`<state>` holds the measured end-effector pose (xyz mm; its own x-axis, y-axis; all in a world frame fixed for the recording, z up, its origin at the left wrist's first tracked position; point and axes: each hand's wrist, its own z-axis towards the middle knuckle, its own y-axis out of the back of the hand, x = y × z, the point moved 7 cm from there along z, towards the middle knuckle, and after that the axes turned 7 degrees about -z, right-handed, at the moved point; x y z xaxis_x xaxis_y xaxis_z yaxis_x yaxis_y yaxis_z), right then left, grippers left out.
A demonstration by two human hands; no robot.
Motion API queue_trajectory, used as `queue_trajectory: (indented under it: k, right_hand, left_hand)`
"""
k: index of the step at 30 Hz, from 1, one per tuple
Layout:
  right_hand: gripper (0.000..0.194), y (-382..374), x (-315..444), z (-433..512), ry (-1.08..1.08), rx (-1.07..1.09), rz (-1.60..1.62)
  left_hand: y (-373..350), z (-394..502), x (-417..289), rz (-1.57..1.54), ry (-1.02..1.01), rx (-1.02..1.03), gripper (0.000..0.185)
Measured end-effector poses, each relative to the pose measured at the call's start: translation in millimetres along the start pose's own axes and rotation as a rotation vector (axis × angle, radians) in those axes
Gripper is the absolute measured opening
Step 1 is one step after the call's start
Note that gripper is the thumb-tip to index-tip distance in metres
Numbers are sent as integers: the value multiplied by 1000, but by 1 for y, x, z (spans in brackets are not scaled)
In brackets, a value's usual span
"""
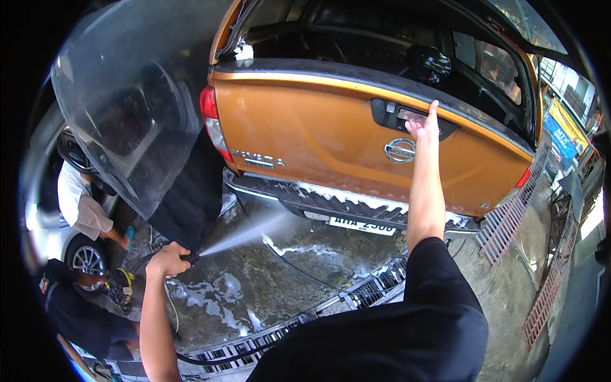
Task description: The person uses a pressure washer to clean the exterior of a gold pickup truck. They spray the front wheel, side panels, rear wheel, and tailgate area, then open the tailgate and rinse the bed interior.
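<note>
My left hand [168, 260] is closed around a black hose nozzle [192, 258], and a fan of water [243, 235] sprays from it toward the underside of the rear bumper. My right hand [422, 122] is at the tailgate handle [405, 116] of an orange Nissan pickup, with the thumb up against the top edge of the tailgate [310, 129]; its fingers are at the handle recess, and whether they grip it is unclear. White foam lies on the black step bumper [353, 196]. Above the tailgate, the canopy's rear is raised and the dark cargo bed shows.
Two people are at the left beside a silver car [67, 238], behind a clear plastic sheet [129, 110]. A black hose [305, 274] crosses the wet, foamy concrete. A metal drain grate [238, 351] runs in front of me; rusty grating [513, 205] lies at the right.
</note>
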<state>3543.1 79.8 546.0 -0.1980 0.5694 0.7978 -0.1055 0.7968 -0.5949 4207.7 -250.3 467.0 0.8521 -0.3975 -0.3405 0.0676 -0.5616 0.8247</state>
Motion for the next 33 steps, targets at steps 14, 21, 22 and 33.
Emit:
queue_trajectory:
  k: [14,21,22,33]
  right_hand:
    - [88,4,1,7,-27,12,23]
    - [82,6,0,16,-49,25,125]
    - [80,2,0,16,-41,56,149]
    - [59,-10,18,-14,91,-114,243]
  left_hand:
    - [-20,4,14,59,-51,38,48]
    - [-17,8,14,58,-60,81,52]
    - [-17,8,14,52,-64,83,52]
    - [-16,-13,26,25,-70,50,52]
